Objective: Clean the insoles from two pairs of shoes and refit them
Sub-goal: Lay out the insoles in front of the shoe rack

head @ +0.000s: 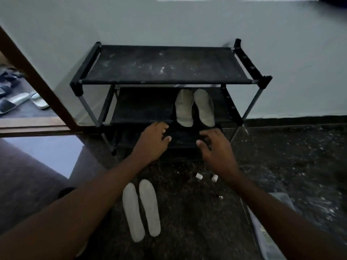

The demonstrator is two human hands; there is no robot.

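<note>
Right now both hands are down at the bottom shelf of the black shoe rack (165, 82), which stands against the wall. The left hand (152, 141) has its fingers bent at the front edge of the middle shelf, thumb tucked under. The right hand (216, 147) reaches in beside it with fingers curled. That corner is very dark, so I cannot tell whether either hand is holding a dark shoe or only touching the shelf.

One pair of pale insoles (150, 207) lies side by side on the floor (281, 156), near the person and well apart from the rack. A second pale pair (185, 107) sits on the middle shelf, just above the hands. Whether those are bare insoles or insoles seated in dark shoes is unclear.

My guess is that the step in hand is fetching shoes from the bottom shelf, so the insoles on the floor can be refitted, or so another pair can be pulled out for cleaning. The next move calls for a firm hold on each shoe and a straight pull towards the body, low enough to miss the middle shelf. The shoes then need a free spot on the floor, away from the two small white bits (199, 176) and the clear plastic box (266, 222) on the right
</note>
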